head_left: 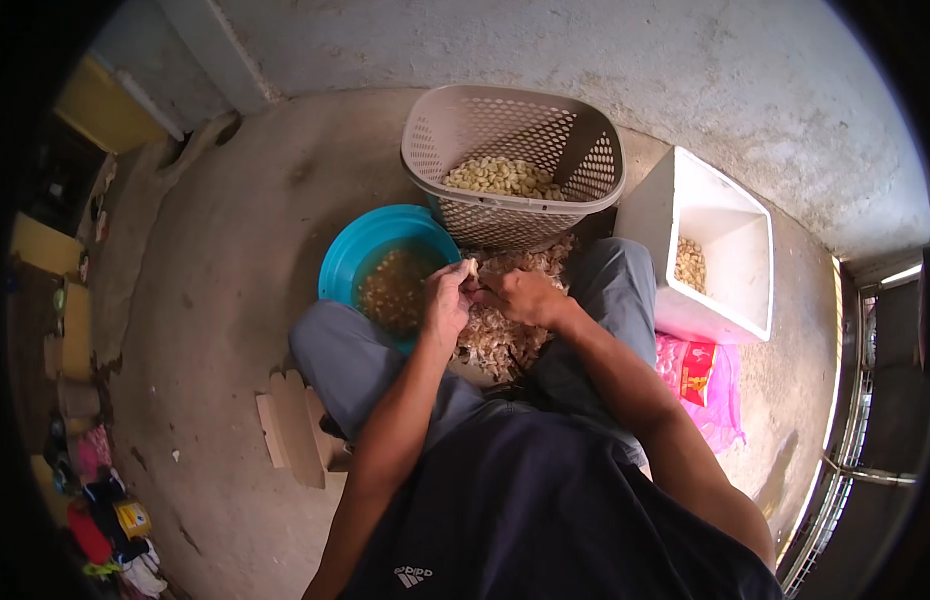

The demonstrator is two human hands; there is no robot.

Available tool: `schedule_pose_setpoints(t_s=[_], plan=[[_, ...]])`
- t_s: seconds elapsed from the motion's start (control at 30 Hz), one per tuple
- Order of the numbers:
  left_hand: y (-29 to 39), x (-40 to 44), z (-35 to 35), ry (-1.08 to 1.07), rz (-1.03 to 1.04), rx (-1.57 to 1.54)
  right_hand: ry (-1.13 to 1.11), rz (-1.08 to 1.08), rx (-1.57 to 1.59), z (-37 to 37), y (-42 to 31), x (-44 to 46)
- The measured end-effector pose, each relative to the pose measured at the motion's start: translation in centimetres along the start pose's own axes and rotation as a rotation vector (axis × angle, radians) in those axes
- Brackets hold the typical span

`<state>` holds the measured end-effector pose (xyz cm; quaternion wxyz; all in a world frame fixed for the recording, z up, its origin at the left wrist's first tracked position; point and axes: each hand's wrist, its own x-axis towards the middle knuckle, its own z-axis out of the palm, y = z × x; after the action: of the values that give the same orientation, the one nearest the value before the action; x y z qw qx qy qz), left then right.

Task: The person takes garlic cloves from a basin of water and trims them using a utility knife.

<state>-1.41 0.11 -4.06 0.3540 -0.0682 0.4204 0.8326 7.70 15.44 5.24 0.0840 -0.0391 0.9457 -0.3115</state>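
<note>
My left hand [448, 300] is closed on a small pale garlic clove [472, 268], whose tip shows above the fingers. Against it, my right hand [530, 298] is closed, its fingertips meeting the left ones. Whatever lies inside the right fingers is hidden; a small dark bit shows between the hands. Beneath both hands spreads a heap of papery brown peelings [505, 340]. To the left, a turquoise basin [337, 262] holds cloudy water with cloves in it. Beyond the hands, a taupe lattice basket [525, 208] contains many peeled pale cloves [500, 177].
A white foam box [725, 310] at the right, tilted toward me, has more cloves [689, 264] inside. Pink plastic bags [720, 400] lie below it. Cardboard [297, 425] sits by my left leg. A wall rises behind the basket; clothes [115, 530] are piled far left.
</note>
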Motion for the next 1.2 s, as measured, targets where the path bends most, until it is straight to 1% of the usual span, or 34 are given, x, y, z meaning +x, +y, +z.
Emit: schedule_pose_setpoints(t_s=[0.03, 0.07, 0.13, 0.23, 0.33, 0.37, 0.47, 0.5, 0.6, 0.7, 0.8, 0.9, 1.0, 1.1, 1.17, 1.2], plan=[[0.3, -0.1, 0.3, 0.047, -0.007, 0.060, -0.046, 0.021, -0.036, 0.0, 0.0, 0.0], [0.6, -0.3, 0.5, 0.093, -0.015, 0.120, -0.078, -0.003, -0.035, 0.2, 0.5, 0.0], [1.2, -0.8, 1.0, 0.075, -0.019, 0.160, -0.139, -0.050, -0.034, 0.8, 2.5, -0.1], [1.8, -1.0, 1.2, 0.016, -0.044, 0.167, -0.016, -0.070, 0.136, 0.6, 4.2, 0.5], [1.8, -1.2, 1.4, -0.029, -0.036, 0.217, 0.075, 0.141, 0.720, -1.0, 3.5, 1.1], [1.8, -1.2, 1.5, -0.042, -0.026, 0.247, 0.158, 0.166, 0.916, -0.9, 3.0, 1.3], [1.4, -1.4, 1.9, -0.100, -0.029, 0.289, 0.135, 0.088, 0.810, -0.8, 2.6, 1.6], [1.3, -1.5, 1.9, -0.097, -0.031, 0.271, 0.169, 0.068, 0.817, -0.1, 2.9, 2.0], [1.3, -1.9, 2.2, -0.097, -0.046, 0.220, 0.266, -0.024, 0.687, 0.6, 3.8, 2.4], [1.5, -2.5, 2.7, -0.103, -0.059, 0.185, 0.348, -0.014, 0.547, 0.2, 3.1, 2.1], [1.4, -2.7, 3.1, -0.100, -0.035, 0.181, 0.373, 0.040, 0.594, 0.1, 2.6, 1.8], [1.7, -2.6, 3.2, -0.110, -0.007, 0.202, 0.249, 0.140, 0.943, -0.3, 2.3, 1.8], [2.1, -2.9, 3.5, -0.095, 0.018, 0.199, 0.228, 0.146, 1.017, -0.5, 2.4, 2.1], [2.3, -2.9, 3.6, -0.084, 0.030, 0.194, 0.233, 0.142, 0.945, -1.0, 1.4, 1.5], [2.2, -2.6, 3.1, -0.088, 0.042, 0.184, 0.329, 0.036, 0.777, 0.3, 2.4, 1.9], [2.3, -2.7, 3.0, -0.092, 0.069, 0.239, 0.374, -0.018, 0.693, 0.5, 2.3, 2.1]])
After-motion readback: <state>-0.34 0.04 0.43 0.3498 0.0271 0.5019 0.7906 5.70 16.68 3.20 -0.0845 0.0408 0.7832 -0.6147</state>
